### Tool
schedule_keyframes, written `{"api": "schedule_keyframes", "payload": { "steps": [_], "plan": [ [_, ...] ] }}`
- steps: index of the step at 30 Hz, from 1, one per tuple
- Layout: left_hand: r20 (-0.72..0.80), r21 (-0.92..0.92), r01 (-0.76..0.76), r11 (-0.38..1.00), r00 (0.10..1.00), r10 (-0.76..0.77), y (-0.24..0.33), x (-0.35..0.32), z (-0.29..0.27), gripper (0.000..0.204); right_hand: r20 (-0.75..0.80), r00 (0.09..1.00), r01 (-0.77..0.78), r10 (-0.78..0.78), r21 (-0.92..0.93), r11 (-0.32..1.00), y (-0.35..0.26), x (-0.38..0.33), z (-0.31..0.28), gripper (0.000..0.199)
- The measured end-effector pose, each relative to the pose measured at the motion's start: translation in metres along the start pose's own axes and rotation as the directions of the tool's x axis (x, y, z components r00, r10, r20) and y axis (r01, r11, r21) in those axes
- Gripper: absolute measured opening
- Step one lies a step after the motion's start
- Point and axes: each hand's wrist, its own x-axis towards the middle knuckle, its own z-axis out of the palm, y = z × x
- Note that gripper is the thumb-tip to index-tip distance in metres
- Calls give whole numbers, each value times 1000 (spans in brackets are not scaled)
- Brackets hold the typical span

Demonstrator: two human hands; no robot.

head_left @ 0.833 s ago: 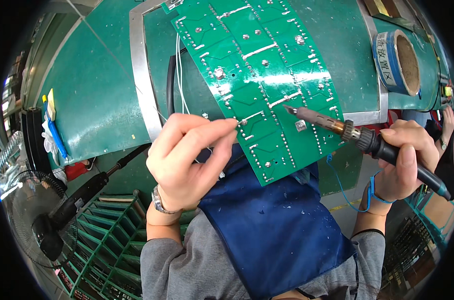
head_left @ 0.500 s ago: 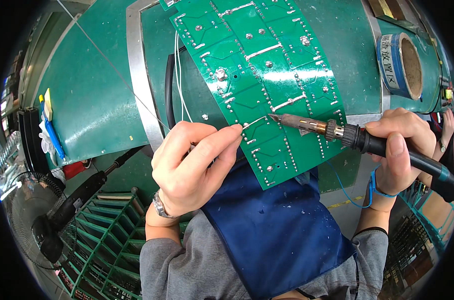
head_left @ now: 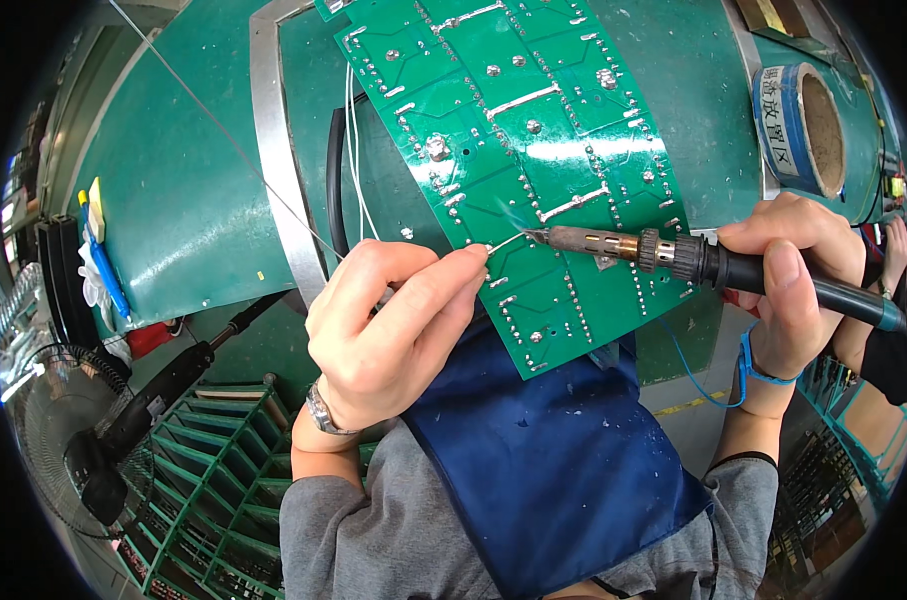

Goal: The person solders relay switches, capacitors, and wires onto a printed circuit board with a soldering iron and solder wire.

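Note:
A large green circuit board (head_left: 534, 275) lies aslant in front of me, its face dotted with solder joints and several long silvery solder strips. My left hand (head_left: 379, 325) is closed in a pinch on thin solder wire (head_left: 507, 242), whose short end reaches over the board. The rest of that wire runs up to the far left. In my right hand (head_left: 799, 265) is a soldering iron (head_left: 624, 246) with a black handle and a slotted metal barrel. Its tip meets the wire's end at the board, with a faint wisp of smoke above.
Beyond the board at the right stands a blue-and-white cardboard roll (head_left: 799, 130). A blue pen-like tool (head_left: 104, 265) lies at the table's left. Lower left are a fan (head_left: 84, 445) and a green slotted rack (head_left: 204, 480). Another person's hand (head_left: 894, 250) shows at the far right.
The iron's tip has moved slightly left along the wire, and a wisp of smoke now rises there. The board has shifted a little left. My left hand has hardly moved.

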Motion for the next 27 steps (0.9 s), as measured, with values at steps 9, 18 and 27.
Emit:
{"api": "schedule_keyframes", "payload": {
  "steps": [9, 18, 27],
  "plan": [
    [-50, 17, 106, 994, 993, -105, 4, -5, -7, 31, -86, 996, -19, 20, 11, 1000, 0, -18, -23, 33],
    [-38, -14, 85, 996, 996, -85, 17, -12, -3, 29, -431, 772, 56, -466, -685, 726, 46, -79, -83, 29],
    [-7, -26, 12, 1000, 1000, -12, 28, -21, -1, 30, -664, 693, -248, -282, -586, 772, 40, -89, -82, 24]
  ]
}}
